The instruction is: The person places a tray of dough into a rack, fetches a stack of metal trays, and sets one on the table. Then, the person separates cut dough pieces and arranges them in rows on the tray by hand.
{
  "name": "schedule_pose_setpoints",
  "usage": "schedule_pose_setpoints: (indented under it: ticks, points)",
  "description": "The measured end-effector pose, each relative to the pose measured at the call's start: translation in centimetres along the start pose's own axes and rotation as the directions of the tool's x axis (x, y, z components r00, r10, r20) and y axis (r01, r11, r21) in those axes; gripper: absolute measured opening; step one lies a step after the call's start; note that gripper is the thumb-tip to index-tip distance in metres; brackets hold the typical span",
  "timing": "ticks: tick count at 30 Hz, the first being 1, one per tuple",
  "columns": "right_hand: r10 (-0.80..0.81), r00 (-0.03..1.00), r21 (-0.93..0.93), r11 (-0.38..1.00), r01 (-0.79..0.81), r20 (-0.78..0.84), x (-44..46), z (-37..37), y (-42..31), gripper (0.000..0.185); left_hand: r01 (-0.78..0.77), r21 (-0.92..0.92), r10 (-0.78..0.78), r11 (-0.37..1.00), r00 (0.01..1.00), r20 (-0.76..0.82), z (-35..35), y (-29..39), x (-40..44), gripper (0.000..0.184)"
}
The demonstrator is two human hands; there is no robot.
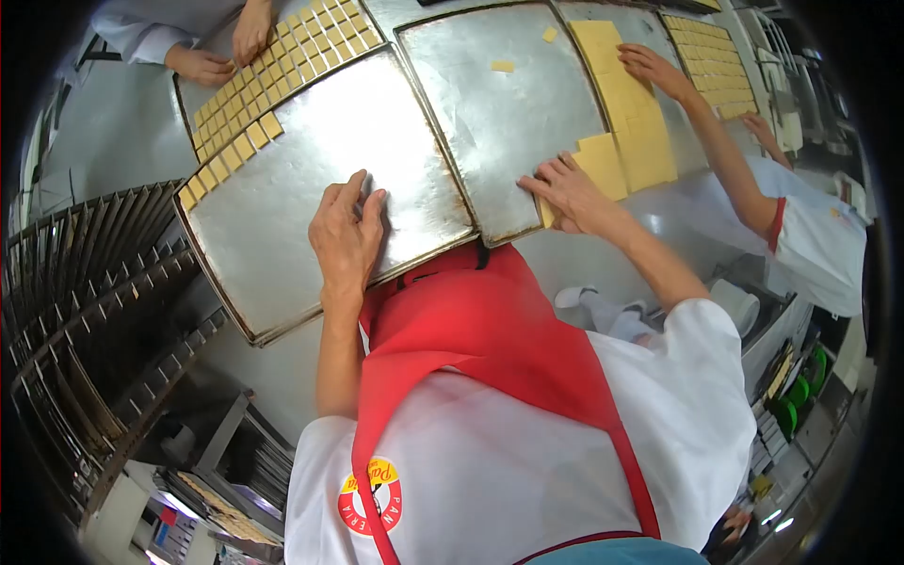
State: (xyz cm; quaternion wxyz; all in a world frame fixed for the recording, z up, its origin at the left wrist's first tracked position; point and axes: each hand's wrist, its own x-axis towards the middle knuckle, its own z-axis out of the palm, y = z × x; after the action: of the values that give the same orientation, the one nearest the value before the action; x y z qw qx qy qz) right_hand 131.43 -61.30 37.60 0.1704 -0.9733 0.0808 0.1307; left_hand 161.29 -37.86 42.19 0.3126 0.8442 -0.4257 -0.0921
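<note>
My left hand [348, 231] hovers over or rests on the near left metal tray [311, 188], fingers apart and holding nothing. A short row of small yellow dough pieces [229, 162] lies along that tray's far left edge. My right hand [570, 196] is at the near end of the middle tray [499, 89], its fingers bent round a strip of yellow dough [545, 213]. Part of that strip is hidden under the fingers. Beside it lie larger flat sheets of yellow dough [640, 141], with a stepped edge near my hand.
A co-worker's hands [221, 56] work at a tray of cut pieces [282, 66] at far left. Another person's hand [654, 71] touches the dough sheets from the right. Two loose pieces, one a small rectangle [502, 67], lie on the middle tray. A tray rack [104, 301] stands left.
</note>
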Motion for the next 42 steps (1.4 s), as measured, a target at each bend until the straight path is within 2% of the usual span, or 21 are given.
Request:
schedule_pose_setpoints:
  ticks: [4,7,10,12,13,15,16,17,19,21,23,24,29,31,33,34,35,37,39,40,42]
  points:
    - [-0.178,0.98,0.076,0.98,0.185,-0.089,0.3,0.2,1.9,0.061,0.054,0.016,-0.054,0.998,0.998,-0.016,0.1,0.9,-1.0,0.031]
    - [-0.332,0.943,0.214,0.922,0.322,0.008,0.4,0.3,2.4,0.052,0.092,0.022,-0.092,0.995,0.996,-0.013,0.1,0.7,-1.7,0.03]
    - [-0.294,0.953,0.338,0.906,0.254,0.073,0.2,1.0,2.5,0.045,0.094,-0.062,-0.097,0.994,0.994,-0.044,0.2,0.7,-2.0,0.029]
    - [-0.033,0.974,0.361,0.931,-0.051,0.223,1.2,-0.9,1.2,0.041,0.088,-0.116,-0.094,0.989,0.995,-0.045,0.1,0.5,-1.9,0.029]
    - [-0.037,0.973,0.354,0.934,-0.047,0.227,1.7,-0.9,1.5,0.041,0.081,-0.164,-0.089,0.983,0.995,-0.041,0.2,0.4,-1.9,0.029]
    - [0.203,0.979,0.724,0.67,-0.161,0.029,3.0,-0.8,2.3,0.038,0.109,-0.221,-0.108,0.969,0.994,0.018,0.4,0.1,-1.5,0.03]
    - [0.34,0.929,0.826,0.474,-0.305,0.148,4.0,-2.5,1.7,0.035,0.133,-0.271,-0.116,0.953,0.99,0.079,0.5,0.0,-1.2,0.032]
    - [0.332,0.932,0.824,0.48,-0.302,0.148,5.0,-3.3,1.0,0.035,0.138,-0.27,-0.123,0.953,0.99,0.072,0.6,0.1,-0.9,0.032]
    - [0.441,0.898,0.993,0.108,-0.049,-0.004,7.3,-4.4,-0.9,0.034,0.19,-0.436,-0.123,0.879,0.976,0.178,0.6,0.6,0.0,0.036]
    - [0.419,0.908,0.999,0.046,0.017,-0.035,9.8,-5.7,-3.9,0.038,0.229,-0.454,-0.134,0.861,0.963,0.233,0.6,1.0,1.2,0.045]
    - [0.384,0.915,0.985,-0.061,0.159,-0.124,12.3,-6.3,-7.4,0.035,0.155,-0.688,-0.058,0.709,0.985,0.162,0.7,1.1,2.1,0.051]
    - [0.371,0.921,0.978,-0.114,0.175,-0.122,13.5,-6.3,-8.8,0.036,0.158,-0.683,-0.066,0.713,0.985,0.159,0.5,0.6,2.5,0.051]
    - [0.32,0.946,0.964,-0.234,0.125,-0.045,17.8,-5.6,-11.7,0.041,0.4,-0.821,-0.227,0.408,0.915,0.333,-2.5,-1.7,3.3,0.048]
    - [0.375,0.925,0.954,-0.295,0.061,0.057,18.8,-5.6,-12.1,0.036,0.434,-0.812,-0.245,0.391,0.899,0.363,-3.0,-4.2,2.9,0.043]
    - [0.399,0.916,0.963,-0.256,0.084,0.026,19.7,-5.5,-12.7,0.035,0.336,-0.35,-0.253,0.875,0.931,0.262,-3.4,-6.1,2.6,0.04]
    - [0.425,0.905,0.97,-0.215,0.111,-0.009,20.1,-5.4,-13.0,0.034,0.009,-0.044,-0.007,0.999,0.998,0.062,-3.5,-6.9,2.5,0.038]
    - [0.424,0.906,0.971,-0.215,0.107,-0.005,20.4,-5.4,-13.2,0.034,0.013,-0.046,-0.01,0.999,0.998,0.063,-3.4,-7.3,2.4,0.038]
    - [0.402,0.915,0.975,-0.193,0.11,-0.023,21.1,-5.3,-13.6,0.035,-0.166,0.007,0.165,0.986,0.97,-0.177,-3.4,-7.4,2.7,0.041]
    - [0.388,0.921,0.974,-0.209,0.092,-0.004,21.8,-5.4,-14.0,0.035,-0.206,-0.041,0.189,0.978,0.947,-0.26,-3.8,-6.1,3.7,0.047]
    - [0.376,0.927,0.972,-0.222,0.08,0.01,22.1,-5.4,-14.1,0.036,-0.027,-0.351,-0.008,0.936,0.995,-0.099,-4.2,-5.3,4.1,0.051]
    - [0.35,0.937,0.954,-0.289,0.084,0.024,22.7,-4.8,-14.1,0.036,0.314,-0.744,-0.18,0.59,0.949,0.258,-4.1,-5.1,4.7,0.06]
